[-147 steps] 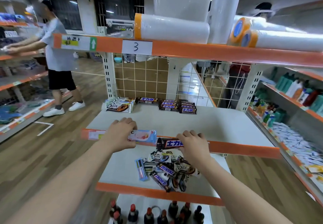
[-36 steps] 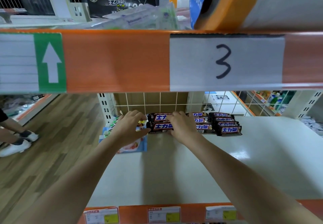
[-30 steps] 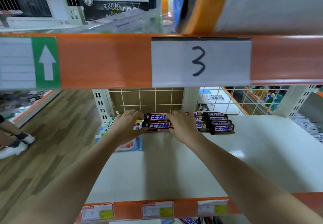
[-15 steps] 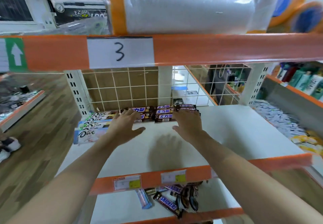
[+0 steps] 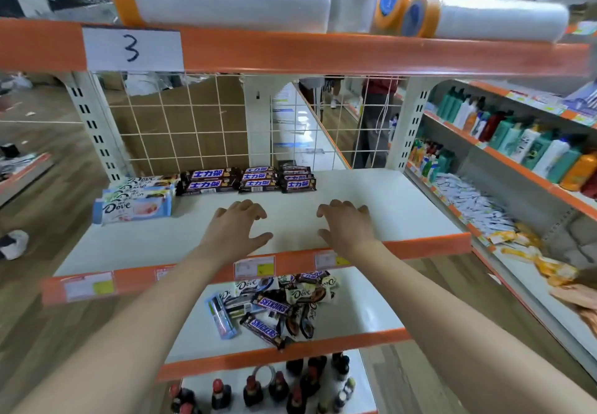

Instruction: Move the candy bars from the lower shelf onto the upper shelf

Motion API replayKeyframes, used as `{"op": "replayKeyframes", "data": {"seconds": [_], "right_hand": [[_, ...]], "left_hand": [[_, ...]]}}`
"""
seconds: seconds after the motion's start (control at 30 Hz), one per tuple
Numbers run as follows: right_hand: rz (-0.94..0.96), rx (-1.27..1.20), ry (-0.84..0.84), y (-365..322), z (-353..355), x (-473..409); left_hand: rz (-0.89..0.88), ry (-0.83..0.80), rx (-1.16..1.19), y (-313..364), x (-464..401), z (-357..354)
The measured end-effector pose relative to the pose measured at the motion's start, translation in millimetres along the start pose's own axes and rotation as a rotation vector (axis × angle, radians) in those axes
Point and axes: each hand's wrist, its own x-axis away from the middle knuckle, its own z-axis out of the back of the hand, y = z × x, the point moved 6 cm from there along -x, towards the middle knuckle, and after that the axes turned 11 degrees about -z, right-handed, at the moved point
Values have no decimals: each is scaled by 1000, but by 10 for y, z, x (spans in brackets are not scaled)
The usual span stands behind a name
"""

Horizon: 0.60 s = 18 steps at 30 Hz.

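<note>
both hands are empty with fingers loosely spread: the left hand [image 5: 237, 231] and the right hand [image 5: 347, 228] hover over the front of the upper shelf [image 5: 403, 207], grasping nothing. at the back of that shelf lie neat rows of snickers bars [image 5: 247, 181], with stacked dove bars [image 5: 135, 199] to their left. on the lower shelf [image 5: 361, 313] a loose heap of candy bars [image 5: 274, 305] waits, so i judge the task roughly half done.
</note>
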Motion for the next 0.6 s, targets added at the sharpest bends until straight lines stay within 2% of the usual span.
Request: {"op": "replayKeyframes", "data": {"seconds": [0.17, 0.33, 0.6], "right_hand": [[4, -4, -8, 149, 18, 281], [35, -42, 74, 219, 34, 581], [64, -130, -19, 218, -204, 1029]], "left_hand": [[-3, -36, 20, 361, 136, -57], [-26, -16, 23, 719, 236, -36], [-123, 45, 46, 1104, 442, -213]]}}
